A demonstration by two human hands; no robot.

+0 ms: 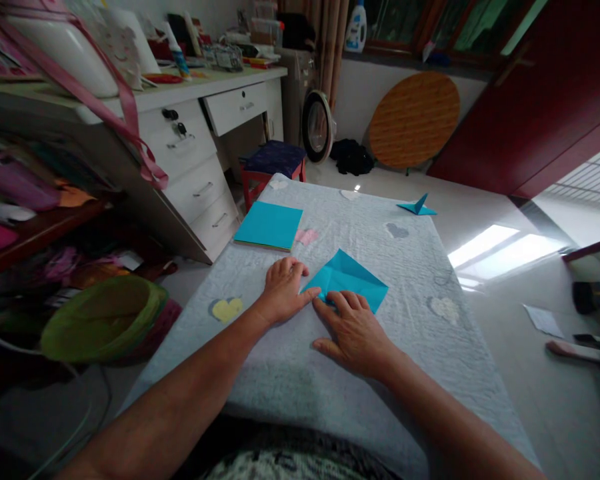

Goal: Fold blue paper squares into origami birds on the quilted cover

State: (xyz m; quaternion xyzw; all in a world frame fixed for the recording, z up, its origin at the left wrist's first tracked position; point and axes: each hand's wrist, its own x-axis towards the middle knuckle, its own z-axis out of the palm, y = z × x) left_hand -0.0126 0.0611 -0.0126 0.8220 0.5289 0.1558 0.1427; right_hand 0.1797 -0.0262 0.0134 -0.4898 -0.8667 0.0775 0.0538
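A folded blue paper sheet (353, 279) lies in the middle of a pale grey cloth-covered table (280, 373). My left hand (284, 290) rests knuckles up at the paper's left corner, fingers curled, fingertip pressing the edge. Just right of it, my right hand (353, 330) lies flat on the cloth with its fingers stretched onto the paper's near edge. A stack of blue paper squares (270, 225) sits to the far left. A finished blue folded shape (418, 207) stands at the table's far right edge.
A white desk with drawers (200, 167) stands to the left, a green basin (100, 320) on the floor beside it. A red stool (273, 167) is beyond the table. A shiny tiled floor lies to the right, with a white paper (543, 320) on it.
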